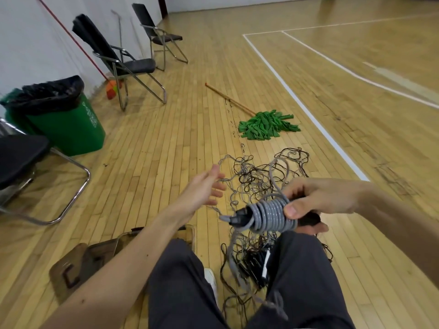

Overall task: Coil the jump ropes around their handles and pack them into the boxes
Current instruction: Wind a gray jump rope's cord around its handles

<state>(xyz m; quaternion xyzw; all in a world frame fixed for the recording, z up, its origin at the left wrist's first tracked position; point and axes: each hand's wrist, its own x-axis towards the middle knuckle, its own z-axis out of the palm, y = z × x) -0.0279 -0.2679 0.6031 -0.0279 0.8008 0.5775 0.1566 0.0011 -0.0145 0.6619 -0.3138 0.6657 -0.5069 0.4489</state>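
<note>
Dark trousers (pixel 190 293) were seen at bottom centre. Handles (pixel 240 218) wound with grey rope (pixel 270 214) were clasped by the right hand (pixel 320 198), centre right; the left hand (pixel 204 188) was spread, holding nothing. Tangled ropes (pixel 251 184) were strewn across the wooden floor (pixel 166 150).

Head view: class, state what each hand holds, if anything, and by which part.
The right hand grips the coiled grey jump rope at the right end of its coils, thumb pressed on them. The left hand holds nothing.
</note>
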